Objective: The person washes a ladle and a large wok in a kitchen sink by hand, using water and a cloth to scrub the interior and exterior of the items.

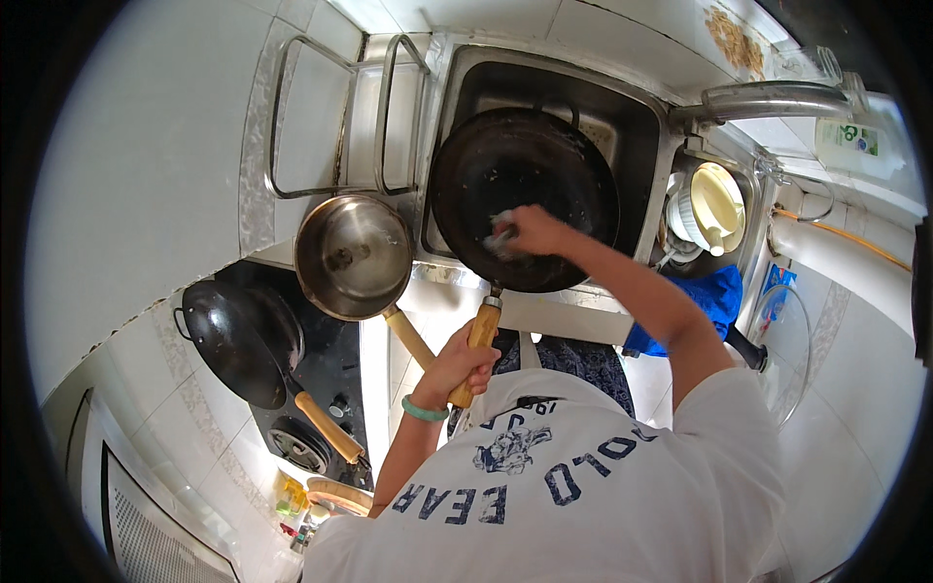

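Observation:
A dark iron wok (539, 167) lies over the stainless steel sink basin (641, 146), its wooden handle (485, 324) pointing back towards me. My left hand (463, 368), with a green bangle on the wrist, is closed around that handle. Inside the wok, my right hand (536, 232) presses a whitish scrubber or crumpled cloth (501, 244) against the lower part of the surface; its exact kind is unclear. Small pale specks dot the wok's dark inside.
Left of the sink sits a steel saucepan (353, 255), below a metal rack (383, 116). Another wok (233, 342) stands on the black gas hob (335, 364). To the right are a faucet (773, 100), stacked bowls (714, 208), a blue cloth (692, 302) and a glass lid (791, 350).

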A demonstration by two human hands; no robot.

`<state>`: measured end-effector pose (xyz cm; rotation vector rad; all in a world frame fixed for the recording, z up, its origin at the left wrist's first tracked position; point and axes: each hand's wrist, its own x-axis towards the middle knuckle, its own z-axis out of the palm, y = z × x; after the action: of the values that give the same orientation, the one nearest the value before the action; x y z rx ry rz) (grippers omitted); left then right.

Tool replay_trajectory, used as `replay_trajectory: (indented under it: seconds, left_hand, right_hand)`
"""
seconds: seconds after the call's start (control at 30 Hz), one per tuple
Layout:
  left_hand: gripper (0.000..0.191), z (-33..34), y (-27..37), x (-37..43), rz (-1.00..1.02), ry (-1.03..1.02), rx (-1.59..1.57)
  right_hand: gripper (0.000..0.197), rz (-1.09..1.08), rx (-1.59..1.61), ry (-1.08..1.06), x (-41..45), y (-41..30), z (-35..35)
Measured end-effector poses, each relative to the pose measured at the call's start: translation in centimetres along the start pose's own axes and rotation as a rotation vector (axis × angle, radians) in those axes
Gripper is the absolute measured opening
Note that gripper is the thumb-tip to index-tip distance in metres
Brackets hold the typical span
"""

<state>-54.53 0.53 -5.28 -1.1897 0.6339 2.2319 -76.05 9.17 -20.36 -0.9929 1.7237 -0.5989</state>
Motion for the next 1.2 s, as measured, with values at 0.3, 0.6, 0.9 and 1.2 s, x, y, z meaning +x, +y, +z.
replay_trajectory:
  seconds: [0.3, 0.6, 0.9, 1.2]
  left_hand:
    - [0.030, 0.4, 0.5, -0.1, 0.011, -0.005, 0.009]
    - [0.029, 0.3, 0.8, -0.4, -0.005, 0.006, -0.006]
    - [0.029, 0.3, 1.3, -0.3, -0.021, -0.013, -0.045]
    - [0.028, 0.4, 1.3, -0.3, -0.029, -0.017, -0.064]
  right_hand:
    - [0.015, 0.433, -0.489, 0.456, 3.1, 5.3, -1.4]
    - [0.024, -0.225, 0.122, 0.335, 4.9, 0.2, 2.3]
    - [0.019, 0.207, -0.243, 0.166, 6.3, -0.2, 2.9]
    - [0.018, 0.382, -0.976, 0.275, 8.4, 6.9, -2.4]
